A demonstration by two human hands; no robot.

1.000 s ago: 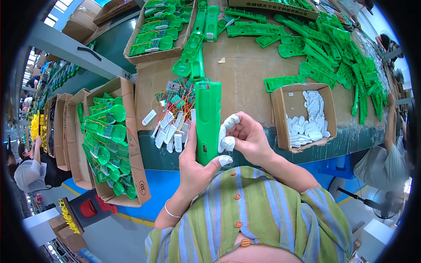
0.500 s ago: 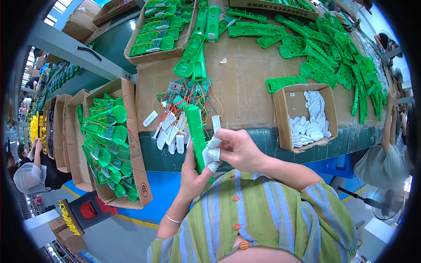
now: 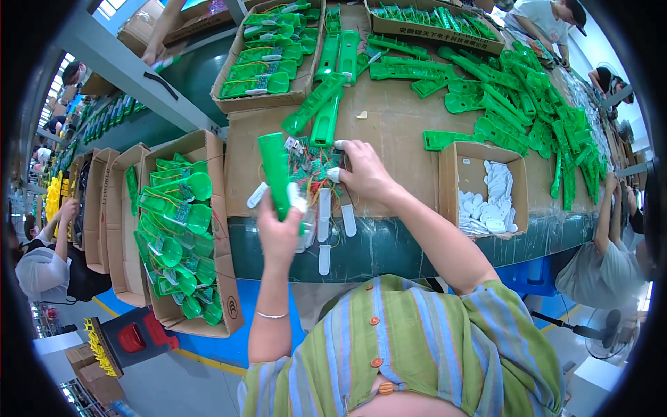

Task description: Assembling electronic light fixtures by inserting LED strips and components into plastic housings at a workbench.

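1. far to my left, an open cardboard box [image 3: 208, 229] beside the table holds a heap of finished green pieces with wires, well apart from both my hands.
2. my left hand [image 3: 278, 226] is clamped around a long green plastic handle [image 3: 275, 174]. its long axis runs nearly upright in the head view, tilted a little away from me, with the upper end toward the table's far side. a small white piece sits by my thumb on its lower part; i cannot tell whether it is seated in the handle.
3. just to the right of the handle lies a pile of small circuit boards [image 3: 309, 163] with coloured wires, on the cardboard-covered table [image 3: 403, 125]. white plastic strips [image 3: 324, 208] lie near the table's front edge, between my two hands.
4. my right hand [image 3: 363, 170] rests palm down on the pile's right edge, white-taped fingertips reaching left into the boards. its fingers are curled together, but i cannot tell whether they have gripped anything. the pile lies to the left of this hand, and this hand is the nearer one.
5. further right, a small box of white caps [image 3: 486, 201] sits apart, with loose green shells [image 3: 528, 104] beyond it.
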